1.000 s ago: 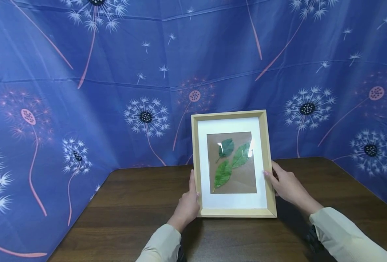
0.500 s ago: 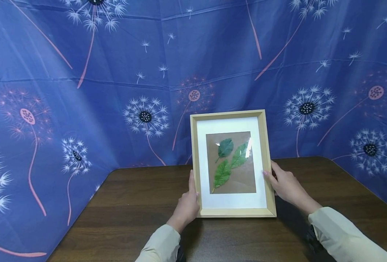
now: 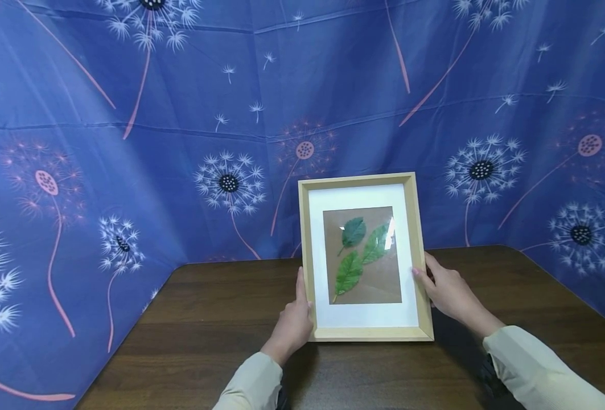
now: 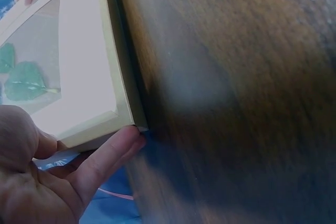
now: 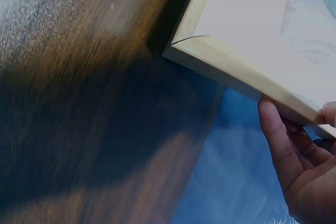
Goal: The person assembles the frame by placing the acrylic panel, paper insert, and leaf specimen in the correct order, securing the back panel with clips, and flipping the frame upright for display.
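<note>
A light wooden picture frame (image 3: pixel 366 335) stands nearly upright, its front toward me, with a white mat and several green leaves (image 3: pixel 349 273) on brown backing under shiny glazing. My left hand (image 3: pixel 290 324) holds its left side, thumb at the front edge and fingers along the side and behind; in the left wrist view two fingers (image 4: pixel 107 156) reach the lower corner. On the opposite side my right hand (image 3: pixel 451 290) grips the edge, thumb over the front and other fingers partly hidden behind. The right wrist view shows the lower right corner joint (image 5: pixel 181 43) close to the tabletop.
A dark brown wooden table (image 3: pixel 189 330) spreads beneath, its back edge meeting a blue curtain (image 3: pixel 374 142) printed with white and pink dandelions. The curtain also closes off both sides. Pale sleeves (image 3: pixel 543 364) cover my forearms.
</note>
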`<state>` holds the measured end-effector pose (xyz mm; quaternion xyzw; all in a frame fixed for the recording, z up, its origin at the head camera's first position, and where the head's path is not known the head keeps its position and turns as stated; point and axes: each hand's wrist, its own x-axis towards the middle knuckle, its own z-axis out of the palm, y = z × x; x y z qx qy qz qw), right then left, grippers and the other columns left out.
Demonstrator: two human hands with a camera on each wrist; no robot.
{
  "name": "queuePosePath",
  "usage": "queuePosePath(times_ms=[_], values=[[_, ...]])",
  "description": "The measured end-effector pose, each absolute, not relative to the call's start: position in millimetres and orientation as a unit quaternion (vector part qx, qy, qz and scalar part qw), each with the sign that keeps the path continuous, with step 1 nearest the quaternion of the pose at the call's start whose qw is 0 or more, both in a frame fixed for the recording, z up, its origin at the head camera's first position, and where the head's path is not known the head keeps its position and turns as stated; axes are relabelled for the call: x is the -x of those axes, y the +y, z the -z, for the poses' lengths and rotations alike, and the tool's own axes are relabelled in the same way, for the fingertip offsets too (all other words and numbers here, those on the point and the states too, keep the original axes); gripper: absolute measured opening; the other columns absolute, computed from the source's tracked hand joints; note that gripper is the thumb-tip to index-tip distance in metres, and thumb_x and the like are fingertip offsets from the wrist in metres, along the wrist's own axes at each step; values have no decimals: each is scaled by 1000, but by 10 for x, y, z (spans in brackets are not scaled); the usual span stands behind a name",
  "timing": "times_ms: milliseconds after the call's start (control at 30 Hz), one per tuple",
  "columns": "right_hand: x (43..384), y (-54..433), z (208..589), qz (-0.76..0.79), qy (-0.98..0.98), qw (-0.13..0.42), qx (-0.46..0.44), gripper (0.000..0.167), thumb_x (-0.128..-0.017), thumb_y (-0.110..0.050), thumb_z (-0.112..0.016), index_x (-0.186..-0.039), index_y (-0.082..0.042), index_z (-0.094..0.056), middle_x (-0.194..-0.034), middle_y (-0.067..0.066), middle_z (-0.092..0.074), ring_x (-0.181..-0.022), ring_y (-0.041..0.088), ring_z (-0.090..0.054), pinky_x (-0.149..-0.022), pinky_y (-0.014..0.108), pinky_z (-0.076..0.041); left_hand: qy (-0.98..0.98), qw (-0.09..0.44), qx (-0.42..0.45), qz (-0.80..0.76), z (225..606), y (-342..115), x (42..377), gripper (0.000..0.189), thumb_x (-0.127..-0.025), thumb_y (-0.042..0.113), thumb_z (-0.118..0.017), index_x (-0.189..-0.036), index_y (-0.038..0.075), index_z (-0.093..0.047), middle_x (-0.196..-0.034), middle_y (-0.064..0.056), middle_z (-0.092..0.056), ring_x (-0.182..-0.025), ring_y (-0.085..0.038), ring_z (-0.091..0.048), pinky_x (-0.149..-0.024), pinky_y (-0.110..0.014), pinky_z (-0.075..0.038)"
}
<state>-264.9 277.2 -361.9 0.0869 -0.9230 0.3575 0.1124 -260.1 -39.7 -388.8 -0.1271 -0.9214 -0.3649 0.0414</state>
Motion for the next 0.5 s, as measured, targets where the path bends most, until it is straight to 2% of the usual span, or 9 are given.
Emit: queuePosePath(times_ms=[167,267,400,500], values=[[2646,2768,3634,-355,-922,124,-89,58,-111,-29,-42,-153,9,-25,-120,45,-56,-92,44,-69,-57,40,-60,-922,39,121,367,3867,-411,2596,72,-108,4,-42,-163,13,3,-61,-10,-52,-56,-22,-52,-52,-39,-43],[2642,2774,3643,-358,-920,129,-93,57,-112,-29,-41,-151,9,-29,-119,42,-58,-90,39,-69,-59,41,-59,-922,42,118,367,3847,-432,2589,72,-108,7,-44,-164,15,1,-69,-16,-61,-60,-23,-60,-56,-43,-49],[2628,2806,3658,-339,-923,150,-105,58,-112,-31,-41,-152,10,-31,-127,39,-57,-102,44,-66,-74,52,-58,-925,50,122,357,3839,-497,2586,72,-107,14,-48,-165,17,-4,-89,-22,-69,-70,-25,-66,-68,-51,-55],[2601,2843,3664,-320,-926,164,-113,60,-111,-32,-42,-151,11,-33,-134,37,-54,-114,49,-60,-88,61,-51,-930,63,129,338,3855,-560,2595,70,-107,19,-50,-164,15,-11,-86,-18,-68,-74,-26,-66,-74,-54,-55]])
